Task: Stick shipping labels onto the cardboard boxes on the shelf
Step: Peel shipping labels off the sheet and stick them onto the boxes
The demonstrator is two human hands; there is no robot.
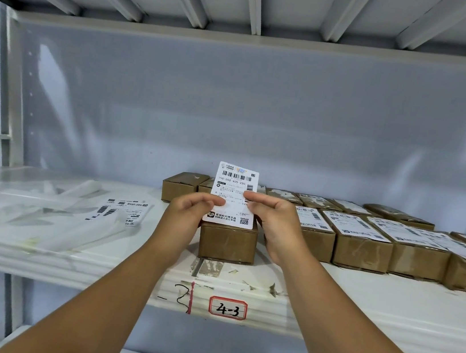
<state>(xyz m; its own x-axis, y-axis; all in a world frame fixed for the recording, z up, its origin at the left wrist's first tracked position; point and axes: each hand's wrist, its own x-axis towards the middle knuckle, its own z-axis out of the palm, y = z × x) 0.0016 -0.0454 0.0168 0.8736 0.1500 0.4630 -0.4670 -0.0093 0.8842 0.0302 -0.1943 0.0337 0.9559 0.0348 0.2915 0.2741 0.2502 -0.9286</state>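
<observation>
A white label [233, 196] is held nearly upright over a plain cardboard box [227, 242] that stands near the front edge of the shelf [357, 307]. Its left edge is pinched by the fingers [210, 203] of the left hand [187, 215], its right edge by the fingers [258, 199] of the right hand [275, 227]. Whether the label's lower edge touches the box top cannot be told. At 3 o'clock from this box, a row of labelled boxes [359, 248] is lined up side by side, with more boxes at 12 o'clock behind. At 9 o'clock, loose labels [122, 210] are spread on the shelf beside sheets of backing paper [41, 209]. At 6 o'clock, a red-bordered tag [227, 308] marked 4-3 is stuck on the shelf's front edge.
</observation>
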